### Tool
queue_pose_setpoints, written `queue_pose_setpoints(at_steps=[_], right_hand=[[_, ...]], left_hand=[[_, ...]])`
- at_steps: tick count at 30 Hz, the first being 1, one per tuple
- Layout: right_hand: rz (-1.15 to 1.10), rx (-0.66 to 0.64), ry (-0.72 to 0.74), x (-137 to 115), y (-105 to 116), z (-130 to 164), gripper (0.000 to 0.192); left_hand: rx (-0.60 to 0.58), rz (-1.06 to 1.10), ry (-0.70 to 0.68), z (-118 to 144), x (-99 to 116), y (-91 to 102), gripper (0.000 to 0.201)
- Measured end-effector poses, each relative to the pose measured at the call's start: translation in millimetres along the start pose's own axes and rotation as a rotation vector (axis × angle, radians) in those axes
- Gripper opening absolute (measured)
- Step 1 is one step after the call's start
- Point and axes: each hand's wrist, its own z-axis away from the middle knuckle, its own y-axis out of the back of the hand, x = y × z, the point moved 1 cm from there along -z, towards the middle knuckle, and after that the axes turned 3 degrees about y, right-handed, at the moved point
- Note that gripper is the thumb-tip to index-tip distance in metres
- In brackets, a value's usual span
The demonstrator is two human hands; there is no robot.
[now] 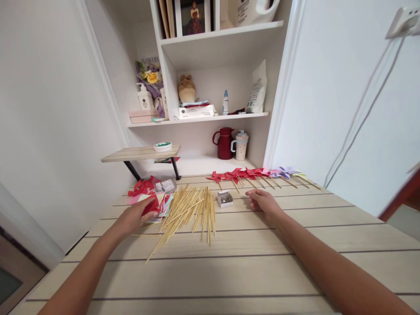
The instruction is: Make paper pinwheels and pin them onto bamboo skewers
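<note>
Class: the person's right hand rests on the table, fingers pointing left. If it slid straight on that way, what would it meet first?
Most likely the small pin box, just left of the right hand; the sticks lie beyond it. Depth is hard to judge.
</note>
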Motion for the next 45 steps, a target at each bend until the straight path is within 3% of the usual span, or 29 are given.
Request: queue_pose_setpoints(at_steps=[11,23,45], right_hand=[[0.002,-0.004,-0.005,1,0,-1,0.007],[-0.007,-0.014,-0.007,-1,0,0,0.008],[-0.026,-0.036,-0.020,-3,0,1,0.010]], left_hand=[[0.048,-0.170,0.131,-10,23,-11.9,0.045],[0.073,0.001,0.105,-12,23,-10.8,0.042],[0.084,0.072,0.092,-12,23,-7.9,0.041]])
